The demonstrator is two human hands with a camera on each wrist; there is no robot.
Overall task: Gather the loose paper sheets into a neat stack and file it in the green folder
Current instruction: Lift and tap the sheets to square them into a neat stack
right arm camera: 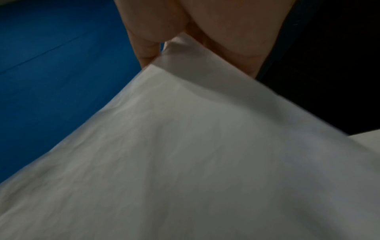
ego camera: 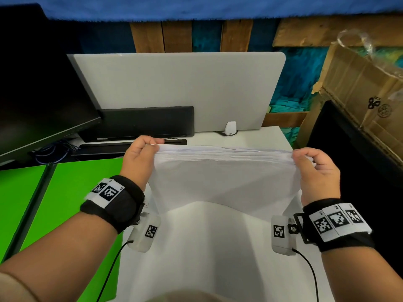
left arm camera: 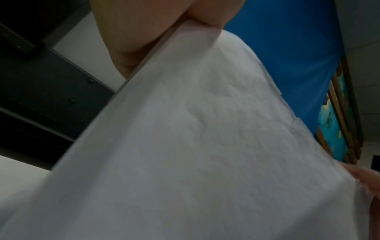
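Observation:
A stack of white paper sheets [ego camera: 222,171] stands upright over the white desk, its top edges a little uneven. My left hand [ego camera: 141,151] pinches the top left corner and my right hand [ego camera: 311,162] pinches the top right corner. In the left wrist view the paper stack [left arm camera: 205,146] fills the frame under my left hand [left arm camera: 156,32]. The right wrist view shows the paper stack [right arm camera: 195,154] below my right hand [right arm camera: 205,32]. The green folder [ego camera: 61,203] lies open and flat on the desk to the left of the sheets.
A white desk [ego camera: 207,247] lies below the paper. Behind it stand a grey divider panel [ego camera: 185,88], a black keyboard [ego camera: 146,123] and a dark monitor [ego camera: 39,94]. A cardboard box [ego camera: 359,88] and a black chair back [ego camera: 353,160] sit at the right.

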